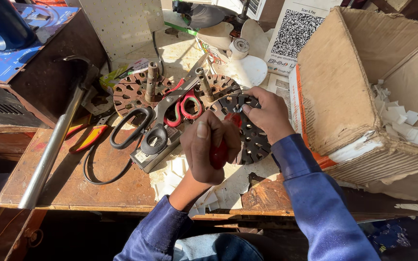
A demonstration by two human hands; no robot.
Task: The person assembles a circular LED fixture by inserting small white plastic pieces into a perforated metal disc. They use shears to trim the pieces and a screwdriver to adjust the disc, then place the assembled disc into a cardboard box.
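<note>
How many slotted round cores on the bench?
3: one with a shaft, left by the scissors; one with a shaft, centre back; one dark under the right hand. More may be hidden.

The tool (218,153) in the left hand (208,153) has a red handle. The slotted disc (252,133) is black; 2 others (132,92) are rusty brown. Scissors (136,126) have black loops, pliers (186,105) red grips. Sleeves (315,193) are blue, the box (344,77) tan, paper scraps (402,118) white, the bench (73,183) worn brown.
</note>
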